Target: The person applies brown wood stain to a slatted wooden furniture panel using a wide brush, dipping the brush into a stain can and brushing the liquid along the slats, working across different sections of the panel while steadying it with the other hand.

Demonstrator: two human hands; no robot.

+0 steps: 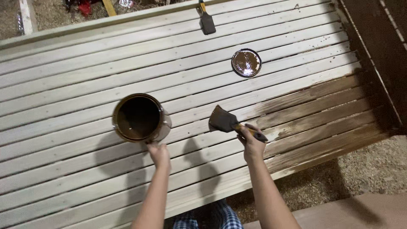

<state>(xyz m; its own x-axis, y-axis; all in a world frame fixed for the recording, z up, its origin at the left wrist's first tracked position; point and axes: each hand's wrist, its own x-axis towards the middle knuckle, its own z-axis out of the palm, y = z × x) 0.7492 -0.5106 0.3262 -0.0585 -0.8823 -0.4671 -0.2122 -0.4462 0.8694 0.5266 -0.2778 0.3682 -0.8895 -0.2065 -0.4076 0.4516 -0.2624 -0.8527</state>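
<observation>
Beneath us lies the panel (85, 76), a broad run of pale slats with narrow gaps, laid flat and slanting across the view. Its right end is already dark brown, streaky where the stain thins toward the bare wood. Gravel (373, 169) shows past its lower right edge, and a darker stained piece (377, 42) stands at the far right.

The can (140, 118) stands open on the slats left of centre, round, metal, its inside coated dark. Our left hand (159, 153) is closed on its near rim or handle; which one, we cannot tell. We judge it heavy if well filled, rigid, and likely slick where stain has run, so the firmest hold would be the handle or low around the wall, kept level so nothing slops.

The lid (246, 62) lies well apart on the slats, upper right of the can, underside up and glossy with stain.

Our right hand (251, 142) grasps the brush (227, 121) by its handle, fingers wrapped round it. The wide, soft bristles, loaded dark, point up-left, just over bare wood between the can and the stained stretch. It looks light and easy to steer, though it may drip.

A second brush (207, 19) rests at the panel's far edge, untouched.
</observation>
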